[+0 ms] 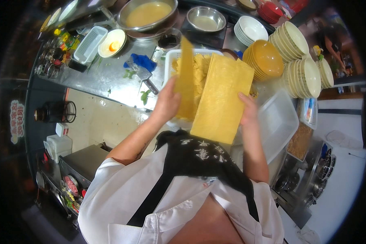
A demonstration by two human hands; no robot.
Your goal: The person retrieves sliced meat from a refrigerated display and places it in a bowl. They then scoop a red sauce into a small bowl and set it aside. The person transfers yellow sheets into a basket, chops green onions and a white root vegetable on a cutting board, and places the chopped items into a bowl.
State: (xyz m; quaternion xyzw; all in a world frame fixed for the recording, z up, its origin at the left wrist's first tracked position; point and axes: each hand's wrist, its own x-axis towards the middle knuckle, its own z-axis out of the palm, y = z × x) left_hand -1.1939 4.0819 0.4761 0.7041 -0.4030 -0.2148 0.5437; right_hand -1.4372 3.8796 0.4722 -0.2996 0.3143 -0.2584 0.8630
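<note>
The stack of yellow sheets (221,97), flat and rectangular like tofu skin or pasta, is held up tilted over the steel counter (110,77), just in front of the person's chest. The right hand (248,110) grips its right edge, fingers curled behind and thumb on the front face. The left hand (166,101) has closed on a single sheet (186,77), lifted away from the stack and seen nearly edge-on, standing upright with its top well above the hand. Between and behind the two hands sits a white plastic basket (171,61) holding more yellow sheets, loosely folded. An empty clear plastic tub (278,122) lies just to the right of the stack, beside the right forearm.

Further out on the counter, a cleaver (144,75) rests next to a blue cloth (144,61), with a few green leaf scraps around it. Behind those stand a small white basket (90,42), a white bowl with an orange yolk-like blob (112,44), a large metal bowl of yellowish liquid (147,14) and a smaller metal bowl (206,18). To the right rise stacks of white plates (250,28), amber bowls (266,59) and cream bowls (301,61). The person wears a white shirt and a black apron (199,160).
</note>
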